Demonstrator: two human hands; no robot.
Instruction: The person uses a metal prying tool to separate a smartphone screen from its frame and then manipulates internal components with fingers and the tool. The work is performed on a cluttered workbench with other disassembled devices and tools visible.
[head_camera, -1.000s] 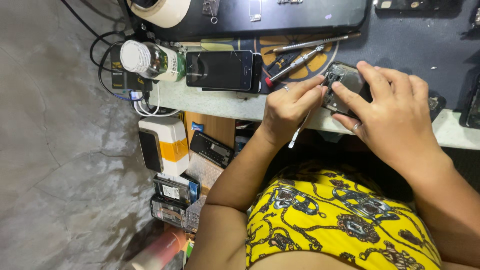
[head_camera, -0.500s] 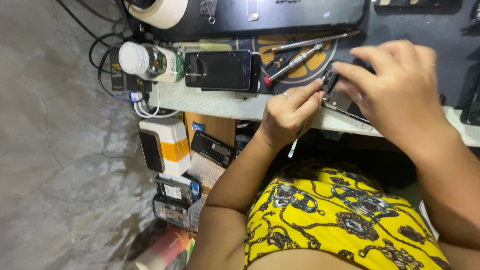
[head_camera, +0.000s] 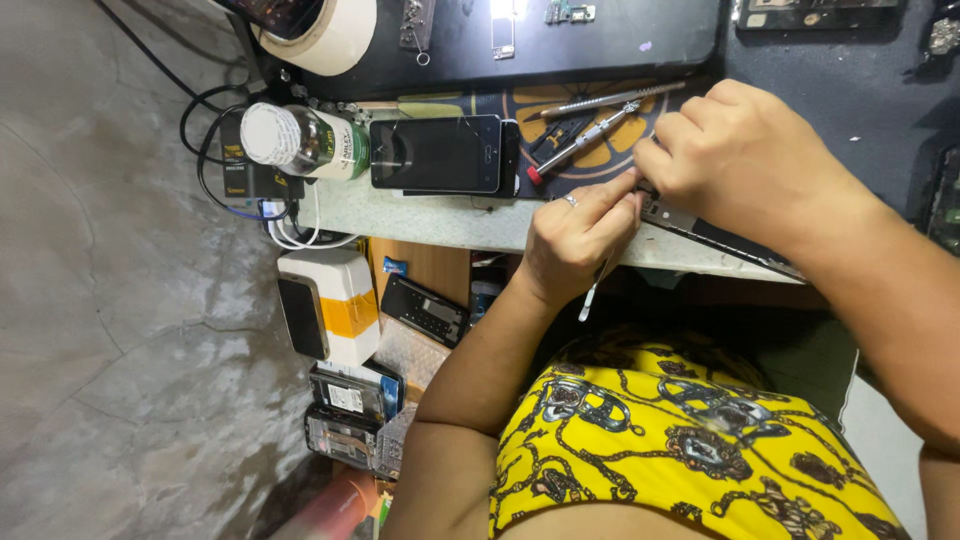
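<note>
Gripping the phone (head_camera: 700, 228) with your right hand (head_camera: 750, 160) while your left hand (head_camera: 580, 240) pinches a thin tool (head_camera: 592, 290), you may crack it by prying hard.

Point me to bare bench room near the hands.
Bare strip of pale bench edge below the cracked phone, between white cables and left hand. Crowded: screwdrivers by right hand; bottle end.

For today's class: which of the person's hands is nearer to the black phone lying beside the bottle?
Left. The left hand sits just beside the black phone, nearly at its corner; the right hand is farther along the bench, beyond the left.
</note>
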